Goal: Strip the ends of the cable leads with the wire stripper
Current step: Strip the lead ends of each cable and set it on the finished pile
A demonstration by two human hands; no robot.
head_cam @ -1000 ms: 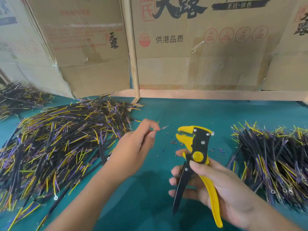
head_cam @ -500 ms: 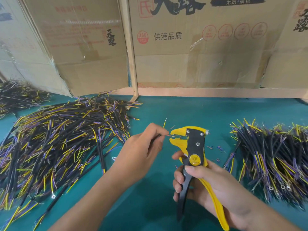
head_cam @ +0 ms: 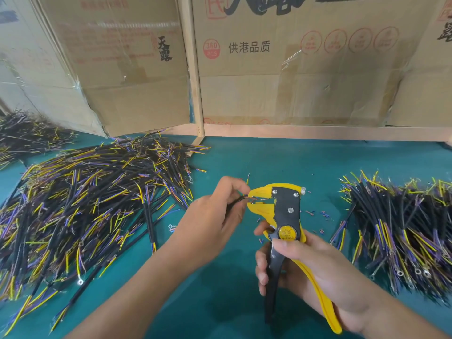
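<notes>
My right hand [head_cam: 310, 270] grips the two handles of a yellow and black wire stripper [head_cam: 283, 216], which stands upright with its jaws pointing left. My left hand [head_cam: 215, 221] pinches a short black cable lead [head_cam: 238, 199] between thumb and forefinger. The lead's thin coloured ends reach into the stripper's jaws, and one yellow strand sticks up above my fingers. Most of the lead is hidden inside my left hand.
A big loose pile of black, yellow and purple cable leads [head_cam: 80, 206] covers the green table [head_cam: 269, 160] on the left. A tidier bundle of leads [head_cam: 403, 231] lies on the right. Small insulation scraps [head_cam: 320, 214] dot the table. Cardboard boxes [head_cam: 293, 69] stand behind.
My left hand moved right with the lead, and its ends went into the stripper's jaws. The right hand brought the stripper closer to the left hand.
</notes>
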